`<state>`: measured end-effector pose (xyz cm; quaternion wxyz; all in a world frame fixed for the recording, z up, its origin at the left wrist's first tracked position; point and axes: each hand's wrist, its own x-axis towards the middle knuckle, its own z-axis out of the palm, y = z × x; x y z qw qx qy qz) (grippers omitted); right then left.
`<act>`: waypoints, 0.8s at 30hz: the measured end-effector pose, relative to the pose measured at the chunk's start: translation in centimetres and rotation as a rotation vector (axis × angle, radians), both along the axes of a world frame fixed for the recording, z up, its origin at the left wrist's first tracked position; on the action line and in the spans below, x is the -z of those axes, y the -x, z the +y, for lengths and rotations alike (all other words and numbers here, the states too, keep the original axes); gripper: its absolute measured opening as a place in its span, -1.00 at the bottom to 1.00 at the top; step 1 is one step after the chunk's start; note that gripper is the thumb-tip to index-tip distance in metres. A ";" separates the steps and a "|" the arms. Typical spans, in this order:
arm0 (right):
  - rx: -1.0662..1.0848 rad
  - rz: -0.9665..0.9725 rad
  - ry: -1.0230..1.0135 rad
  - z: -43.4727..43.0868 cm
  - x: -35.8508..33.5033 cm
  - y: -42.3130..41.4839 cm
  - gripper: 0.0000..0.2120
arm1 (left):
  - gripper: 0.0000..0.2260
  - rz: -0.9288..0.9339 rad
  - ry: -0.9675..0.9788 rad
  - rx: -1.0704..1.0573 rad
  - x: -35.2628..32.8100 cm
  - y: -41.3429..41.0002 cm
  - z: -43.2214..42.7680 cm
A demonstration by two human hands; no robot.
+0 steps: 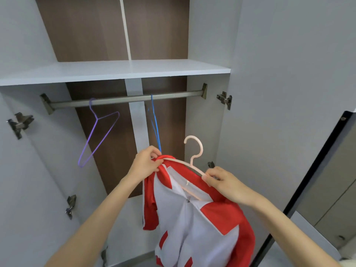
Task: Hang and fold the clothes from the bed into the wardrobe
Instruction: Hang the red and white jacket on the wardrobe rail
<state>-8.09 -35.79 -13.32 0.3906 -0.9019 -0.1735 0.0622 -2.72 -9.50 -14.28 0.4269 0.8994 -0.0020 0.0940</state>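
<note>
A person stands before an open wardrobe [210, 45], holding a red and white jacket [194, 224] on a pale pink hanger [194, 151] below the hanging rail [123, 100]. The left hand [145, 163] pinches the red collar fabric at the hanger's left shoulder end, fingers closed on the cloth. The right hand [221, 181] grips the hanger's right arm, fingers wrapped around it where the jacket's shoulder lies. The pink hook rises free between the hands, not on the rail. The jacket hangs down in front of the wardrobe's lower compartment, its zip partly open. On the rail hang a purple wire hanger [98, 135] towards the left end and a blue wire hanger [155, 124] near the middle, both bare. A white shelf [115, 71] runs above the rail.
</note>
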 end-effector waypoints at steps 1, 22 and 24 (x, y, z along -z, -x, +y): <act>0.026 0.019 -0.039 -0.3 0.2 -0.8 -0.67 | -0.89 0.043 0.101 0.043 0.0 -1.1 -0.9; 0.359 0.120 -0.375 4.8 -2.1 -23.0 -0.68 | -0.48 0.035 0.093 -0.134 2.2 -19.1 3.2; 0.383 0.094 -0.349 5.7 -2.4 -25.4 -0.67 | -0.45 0.085 0.144 -0.094 2.3 -21.1 3.5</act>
